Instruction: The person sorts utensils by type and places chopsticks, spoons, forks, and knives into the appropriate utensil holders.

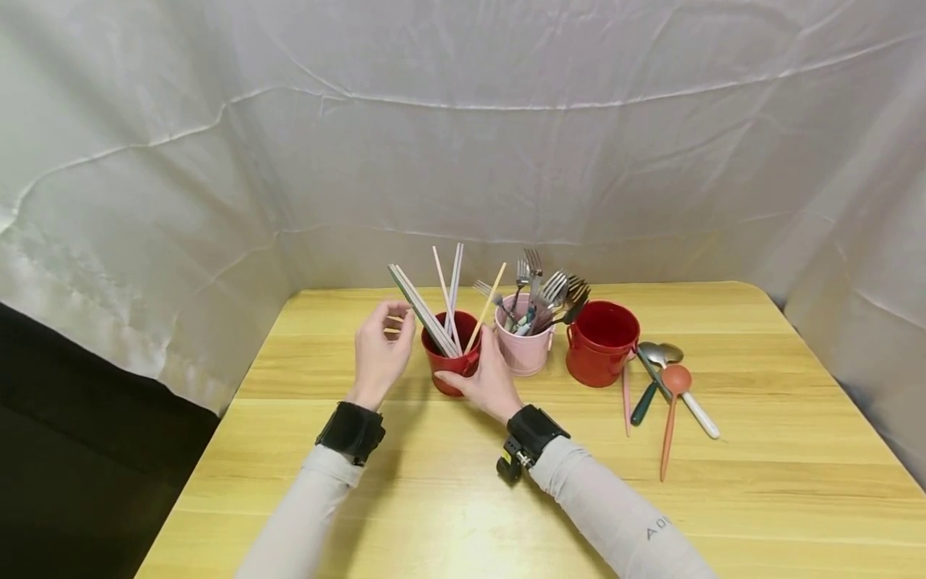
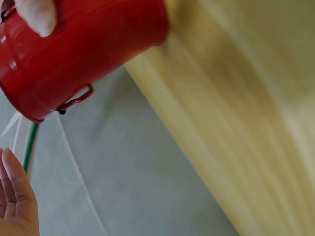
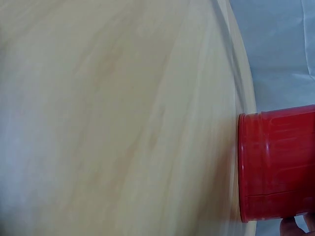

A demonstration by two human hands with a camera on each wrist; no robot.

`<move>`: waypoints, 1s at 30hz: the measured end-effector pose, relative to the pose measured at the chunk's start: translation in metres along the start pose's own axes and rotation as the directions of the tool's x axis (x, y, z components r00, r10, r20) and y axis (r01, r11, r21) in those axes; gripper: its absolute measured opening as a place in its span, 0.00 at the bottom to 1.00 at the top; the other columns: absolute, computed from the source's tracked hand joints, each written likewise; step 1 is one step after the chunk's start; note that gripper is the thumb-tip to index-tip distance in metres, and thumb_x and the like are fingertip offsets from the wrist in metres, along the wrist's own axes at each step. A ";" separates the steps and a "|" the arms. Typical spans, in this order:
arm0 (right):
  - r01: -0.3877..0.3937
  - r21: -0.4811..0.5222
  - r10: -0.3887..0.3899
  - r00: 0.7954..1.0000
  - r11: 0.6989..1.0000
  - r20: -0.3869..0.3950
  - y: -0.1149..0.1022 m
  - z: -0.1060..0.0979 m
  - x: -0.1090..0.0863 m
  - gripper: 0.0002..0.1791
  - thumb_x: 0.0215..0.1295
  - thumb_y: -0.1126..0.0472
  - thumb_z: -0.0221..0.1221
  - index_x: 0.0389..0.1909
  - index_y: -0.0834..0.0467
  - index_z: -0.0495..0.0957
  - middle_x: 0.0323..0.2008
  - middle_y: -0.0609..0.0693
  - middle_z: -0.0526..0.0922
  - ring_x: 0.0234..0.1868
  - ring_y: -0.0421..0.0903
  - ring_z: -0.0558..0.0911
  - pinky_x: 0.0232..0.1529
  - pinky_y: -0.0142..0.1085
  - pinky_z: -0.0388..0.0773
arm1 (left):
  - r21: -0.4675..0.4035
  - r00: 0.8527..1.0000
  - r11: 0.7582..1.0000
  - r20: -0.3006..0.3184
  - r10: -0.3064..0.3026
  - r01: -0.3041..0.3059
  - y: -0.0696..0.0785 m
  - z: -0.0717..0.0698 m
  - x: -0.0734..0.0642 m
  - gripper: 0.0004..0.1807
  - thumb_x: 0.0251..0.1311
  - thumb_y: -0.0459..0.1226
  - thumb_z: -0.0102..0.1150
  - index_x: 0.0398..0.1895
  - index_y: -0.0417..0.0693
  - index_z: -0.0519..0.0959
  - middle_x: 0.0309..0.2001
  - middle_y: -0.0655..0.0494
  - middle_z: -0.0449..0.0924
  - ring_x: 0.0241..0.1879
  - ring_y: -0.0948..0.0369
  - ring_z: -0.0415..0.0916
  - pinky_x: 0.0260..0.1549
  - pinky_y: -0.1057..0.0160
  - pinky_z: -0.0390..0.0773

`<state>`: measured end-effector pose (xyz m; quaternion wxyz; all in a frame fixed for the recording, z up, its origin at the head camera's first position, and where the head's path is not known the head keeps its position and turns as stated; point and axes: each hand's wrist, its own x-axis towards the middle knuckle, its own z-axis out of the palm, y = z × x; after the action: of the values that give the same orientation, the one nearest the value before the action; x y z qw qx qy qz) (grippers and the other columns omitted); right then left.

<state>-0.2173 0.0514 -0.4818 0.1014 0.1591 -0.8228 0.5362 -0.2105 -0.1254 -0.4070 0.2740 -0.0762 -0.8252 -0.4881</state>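
A red metal bucket (image 1: 440,363) at the table's middle holds several chopsticks (image 1: 425,314), most leaning left, among them a green one (image 2: 30,145). My right hand (image 1: 489,381) grips this bucket low on its right side, thumb across the front; its fingertips also show at the bucket wall (image 3: 280,167) in the right wrist view. Just left of the leaning chopsticks is my left hand (image 1: 383,346), raised beside the rim with its fingers relaxed and bent a little. Nothing shows inside that hand. In the left wrist view its fingers (image 2: 20,189) look loosely extended below the bucket's rim.
Right of the bucket stands a pink bucket (image 1: 522,358) full of forks (image 1: 553,289). Beyond it is a second red bucket (image 1: 596,358). Several spoons (image 1: 676,379) lie crossed on the wooden table (image 1: 448,498) at the right. A grey curtain (image 1: 463,169) hangs behind.
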 end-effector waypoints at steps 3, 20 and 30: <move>-0.001 0.008 0.001 1.000 1.000 0.017 -0.004 0.004 0.002 0.52 0.48 0.55 0.79 0.70 0.58 0.59 0.64 0.57 0.72 0.65 0.53 0.74 0.69 0.48 0.72 | 0.011 1.000 1.000 -0.002 -0.012 0.012 -0.008 -0.007 -0.007 0.07 0.67 0.32 0.59 0.44 0.39 0.81 0.37 0.44 0.84 0.32 0.52 0.83 0.31 0.72 0.80; -0.004 0.024 0.000 0.987 1.000 0.159 -0.010 0.009 0.002 0.57 0.49 0.53 0.78 0.77 0.53 0.53 0.70 0.54 0.69 0.71 0.50 0.71 0.73 0.47 0.68 | -0.003 1.000 1.000 -0.018 0.020 -0.020 -0.020 -0.022 -0.038 0.05 0.62 0.29 0.62 0.41 0.39 0.81 0.32 0.47 0.84 0.25 0.61 0.77 0.26 0.71 0.80; 0.017 -0.067 0.002 0.960 0.998 0.281 -0.010 -0.030 -0.024 0.39 0.64 0.66 0.64 0.73 0.69 0.59 0.68 0.66 0.72 0.69 0.60 0.74 0.69 0.50 0.72 | -0.072 0.990 0.987 -0.030 0.140 -0.141 -0.003 0.000 -0.048 0.03 0.57 0.27 0.64 0.34 0.37 0.81 0.24 0.46 0.82 0.21 0.62 0.73 0.19 0.69 0.76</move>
<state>-0.1914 0.0784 -0.4692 -0.0090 0.2330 -0.8462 0.4792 -0.1713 -0.1198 -0.4350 0.3147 -0.1383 -0.7956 -0.4989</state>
